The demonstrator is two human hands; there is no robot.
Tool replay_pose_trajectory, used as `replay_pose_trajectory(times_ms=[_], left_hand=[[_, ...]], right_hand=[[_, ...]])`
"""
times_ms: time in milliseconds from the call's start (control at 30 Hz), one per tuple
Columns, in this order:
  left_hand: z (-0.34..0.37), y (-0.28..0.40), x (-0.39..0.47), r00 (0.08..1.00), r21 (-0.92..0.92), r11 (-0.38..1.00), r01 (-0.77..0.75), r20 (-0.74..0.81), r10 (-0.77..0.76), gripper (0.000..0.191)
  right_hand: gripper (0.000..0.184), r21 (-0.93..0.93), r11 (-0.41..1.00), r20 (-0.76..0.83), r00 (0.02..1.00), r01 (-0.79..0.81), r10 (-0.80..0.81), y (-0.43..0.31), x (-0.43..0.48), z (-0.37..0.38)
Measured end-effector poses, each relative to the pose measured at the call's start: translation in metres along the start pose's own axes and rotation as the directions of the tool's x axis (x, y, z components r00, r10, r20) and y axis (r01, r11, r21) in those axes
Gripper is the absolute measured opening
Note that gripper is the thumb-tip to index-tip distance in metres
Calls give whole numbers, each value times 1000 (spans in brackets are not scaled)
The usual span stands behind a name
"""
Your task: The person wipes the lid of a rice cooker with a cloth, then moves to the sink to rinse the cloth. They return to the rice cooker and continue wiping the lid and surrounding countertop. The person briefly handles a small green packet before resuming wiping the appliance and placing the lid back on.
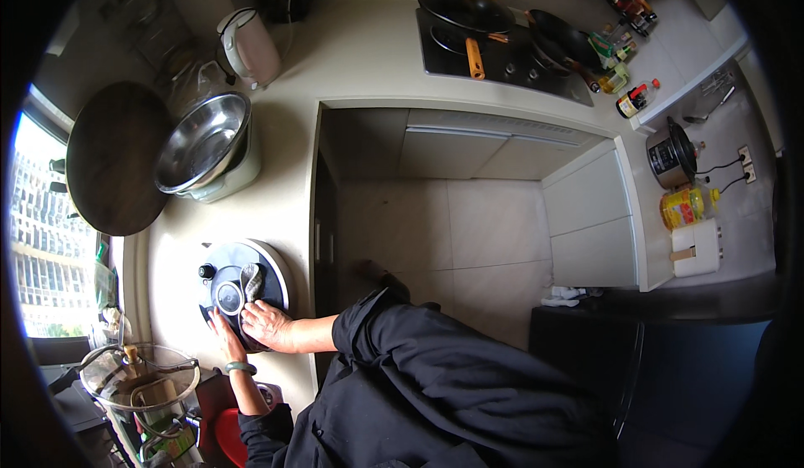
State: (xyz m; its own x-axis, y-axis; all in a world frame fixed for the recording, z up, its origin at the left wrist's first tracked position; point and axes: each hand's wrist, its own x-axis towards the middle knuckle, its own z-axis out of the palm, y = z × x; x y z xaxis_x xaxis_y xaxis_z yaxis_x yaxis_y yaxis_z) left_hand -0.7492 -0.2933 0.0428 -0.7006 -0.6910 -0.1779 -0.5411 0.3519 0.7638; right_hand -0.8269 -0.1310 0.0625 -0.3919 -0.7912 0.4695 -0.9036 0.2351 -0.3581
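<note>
A round countertop appliance (272,257) with a dark, glossy top stands on the counter before me; it looks like an electric cooker. Its top carries a pale-rimmed round part (229,297), a small black knob (206,271) and a curved grey piece (250,281), possibly a handle. My right hand (269,325) rests on the near side of the top, fingers spread, beside the grey piece. Left of it, my left hand (227,337) lies against the near edge with its fingers stretched out. A green bangle (241,367) circles the left wrist. Nothing is visibly grasped by either hand.
A steel basin (204,144) sits beyond the appliance, near a large round dark board (119,159). A pink kettle (250,47) stands farther back. Pans (466,8) rest on the hob (502,66). Close on the left are a glass lid (138,377) and red basin (231,436).
</note>
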Motion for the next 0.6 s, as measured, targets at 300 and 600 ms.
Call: replay_pose_trajectory(times_ms=[300,600], left_hand=[[-3,-35,17,929,331,868,-369,119,350,50],[-13,-87,19,873,380,789,-482,137,467,48]], right_hand=[[13,164,977,-167,980,139,-111,-16,-5,26],[13,124,977,-44,985,171,-167,-12,10,12]])
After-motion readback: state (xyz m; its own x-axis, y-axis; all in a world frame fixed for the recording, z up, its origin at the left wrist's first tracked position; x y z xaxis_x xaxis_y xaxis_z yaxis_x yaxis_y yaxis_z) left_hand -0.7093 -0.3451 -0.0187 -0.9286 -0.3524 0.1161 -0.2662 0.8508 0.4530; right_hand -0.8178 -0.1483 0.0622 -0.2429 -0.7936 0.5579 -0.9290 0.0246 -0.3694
